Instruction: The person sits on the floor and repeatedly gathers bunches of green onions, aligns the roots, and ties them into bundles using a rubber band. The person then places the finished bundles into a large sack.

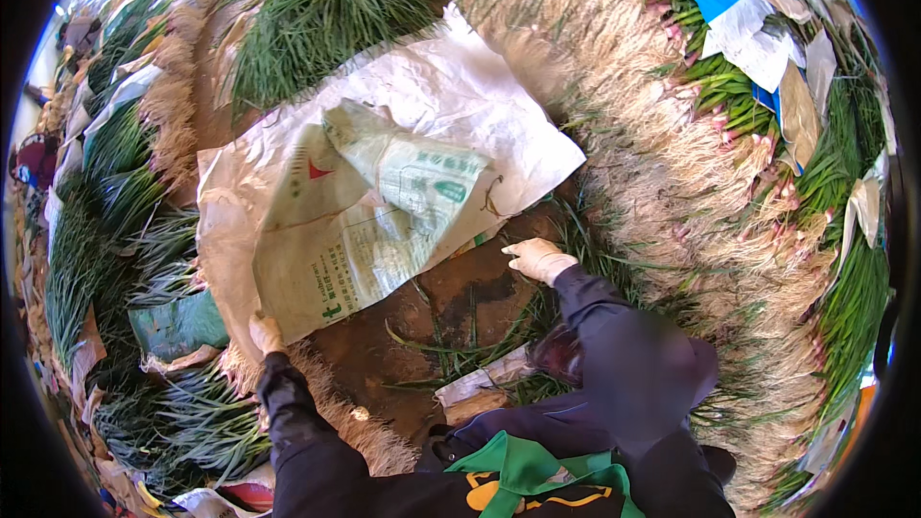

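A large whitish sheet of opened woven sacking (496, 108), with a printed greenish part (324, 259) folded over it, lies spread before me. Its lower left corner is pinched in my left hand (267, 334). My right hand (538, 260) is off the sheet's lower right edge, above the brown floor (460, 302), its fingers partly extended and nothing seen in them. Beyond the sheet's top left edge rests a heap of long green leaves (331, 21).
A long bank of pale roots (633, 151) runs along the right, with green-stalked bunches (734, 93) behind it. More bunches (216, 410) and a green sack piece (180, 324) lie at left. Loose leaves and a rolled whitish sack (482, 378) are near my knees. A person (36, 158) is far left.
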Motion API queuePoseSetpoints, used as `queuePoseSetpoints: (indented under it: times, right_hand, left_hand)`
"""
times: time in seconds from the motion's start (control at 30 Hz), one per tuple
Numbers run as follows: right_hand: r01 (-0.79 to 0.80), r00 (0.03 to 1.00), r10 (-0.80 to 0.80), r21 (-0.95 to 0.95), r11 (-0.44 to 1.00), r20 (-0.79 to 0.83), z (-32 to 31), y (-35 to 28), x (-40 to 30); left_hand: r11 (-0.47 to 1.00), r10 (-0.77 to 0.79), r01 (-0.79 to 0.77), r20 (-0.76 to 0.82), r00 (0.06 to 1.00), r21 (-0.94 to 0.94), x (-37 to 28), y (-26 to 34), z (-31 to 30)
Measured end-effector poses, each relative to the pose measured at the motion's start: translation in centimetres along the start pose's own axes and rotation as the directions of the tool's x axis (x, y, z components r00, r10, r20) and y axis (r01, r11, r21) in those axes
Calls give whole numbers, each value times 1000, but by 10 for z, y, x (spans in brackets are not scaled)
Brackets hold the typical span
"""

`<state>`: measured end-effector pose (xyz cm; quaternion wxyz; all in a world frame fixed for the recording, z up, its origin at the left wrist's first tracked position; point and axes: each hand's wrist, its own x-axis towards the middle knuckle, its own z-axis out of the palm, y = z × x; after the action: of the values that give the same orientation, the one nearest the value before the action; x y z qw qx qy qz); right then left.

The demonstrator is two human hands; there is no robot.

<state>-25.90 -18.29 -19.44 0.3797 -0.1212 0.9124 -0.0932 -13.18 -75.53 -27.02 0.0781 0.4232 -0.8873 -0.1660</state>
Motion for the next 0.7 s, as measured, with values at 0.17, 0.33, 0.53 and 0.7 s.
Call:
queuePoseSetpoints:
  times: [0.17,0.33,0.53,0.7]
  right_hand:
    - [-87,987,89,19,996,-135,-85,48,-82]
    - [125,872,37,295,947,-488,-130,75,-210]
    - [-301,777,475,419,857,-412,-73,117,-430]
    - [-541,692,717,595,594,-86,25,112,-522]
  left_hand:
    - [780,607,-603,-29,794,-170,-101,185,44]
    - [484,875,-854,83,477,-193,-178,395,92]
    - [466,870,-725,112,480,-508,-107,474,150]
    - [-224,706,-48,-196,681,-973,-123,528,229]
